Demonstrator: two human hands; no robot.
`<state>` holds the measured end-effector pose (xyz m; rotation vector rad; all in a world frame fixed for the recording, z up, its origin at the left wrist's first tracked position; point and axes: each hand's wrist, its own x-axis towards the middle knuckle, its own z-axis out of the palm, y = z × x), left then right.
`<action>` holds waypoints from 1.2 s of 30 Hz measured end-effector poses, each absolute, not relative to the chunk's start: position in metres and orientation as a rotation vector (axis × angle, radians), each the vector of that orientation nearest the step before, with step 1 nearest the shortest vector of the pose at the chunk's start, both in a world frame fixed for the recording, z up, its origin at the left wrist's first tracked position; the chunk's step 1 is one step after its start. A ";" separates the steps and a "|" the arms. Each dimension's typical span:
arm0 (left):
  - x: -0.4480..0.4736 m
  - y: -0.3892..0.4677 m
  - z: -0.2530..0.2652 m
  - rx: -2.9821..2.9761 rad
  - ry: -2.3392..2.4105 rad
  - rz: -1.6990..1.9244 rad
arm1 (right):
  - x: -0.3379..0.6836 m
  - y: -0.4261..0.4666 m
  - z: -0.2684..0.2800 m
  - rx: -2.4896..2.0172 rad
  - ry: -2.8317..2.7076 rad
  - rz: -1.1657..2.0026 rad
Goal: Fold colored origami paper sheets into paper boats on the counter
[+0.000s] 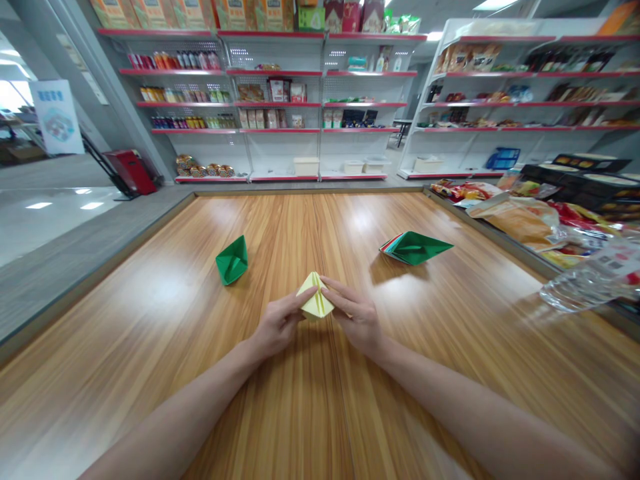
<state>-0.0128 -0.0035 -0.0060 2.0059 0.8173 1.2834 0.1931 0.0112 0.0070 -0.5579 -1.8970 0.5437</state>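
Observation:
A folded piece of pale yellow paper [314,304], roughly diamond-shaped with a crease line down its middle, is held between my two hands over the middle of the table. My left hand [281,321] grips its left side, thumb on top and fingers partly hidden beneath. On the other side, my right hand [356,316] pinches the right edge with thumb and fingers. A green folded paper boat [233,261] rests farther off to the left. To the right lies a larger green paper boat [417,247] with striped layered paper at its left end.
The wooden table [175,320] has a raised edge. At its right stand a clear plastic bottle [585,283], packaged snacks [525,220] and black boxes [595,183]. Stocked shelves [280,103] line the back, and a red hand truck [133,171] stands at the left.

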 end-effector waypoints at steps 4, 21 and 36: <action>-0.010 -0.004 -0.004 1.630 0.784 1.336 | 0.190 0.012 0.007 -0.670 -1.761 0.674; -0.007 -0.003 0.007 2.028 0.812 1.359 | 0.179 0.013 0.010 -0.865 -1.263 1.364; 0.001 -0.011 0.010 2.154 1.043 1.405 | 0.181 -0.002 0.014 -0.893 -1.801 0.699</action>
